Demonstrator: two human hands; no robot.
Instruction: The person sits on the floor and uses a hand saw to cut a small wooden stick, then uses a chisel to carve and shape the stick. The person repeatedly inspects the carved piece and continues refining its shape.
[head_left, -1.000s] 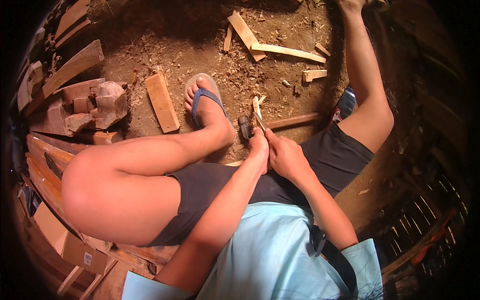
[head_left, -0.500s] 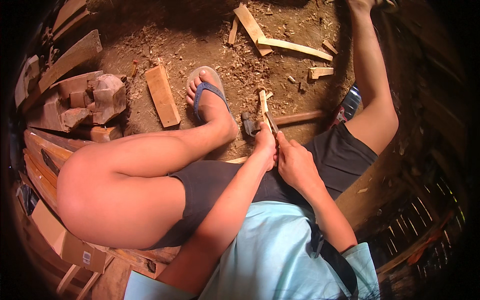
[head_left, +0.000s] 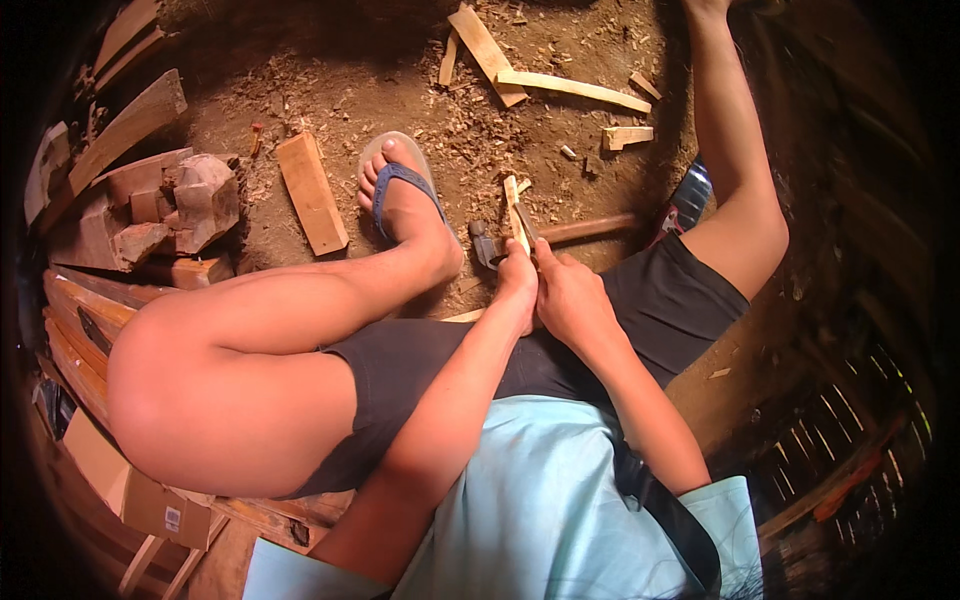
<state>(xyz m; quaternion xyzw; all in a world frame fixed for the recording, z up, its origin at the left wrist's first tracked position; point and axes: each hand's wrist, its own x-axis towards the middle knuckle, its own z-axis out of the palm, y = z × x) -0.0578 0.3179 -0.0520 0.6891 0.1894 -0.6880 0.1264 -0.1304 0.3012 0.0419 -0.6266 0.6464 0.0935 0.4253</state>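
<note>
My left hand is closed on a short pale wooden stick that points away from me, above my lap. My right hand presses against the left one and grips a thin dark blade laid along the stick's right side. Both hands hover over the dirt floor between my legs. Just beyond them a hammer lies on the ground, its metal head near my left foot in a blue sandal.
A flat wooden block lies left of the foot. Carved wood chunks and planks are stacked at the left. Offcut strips and shavings litter the floor ahead. A cardboard box sits at the lower left.
My hands stay together on the stick. The right hand has slid a little closer to the left, and the stick's tip has shifted slightly.
</note>
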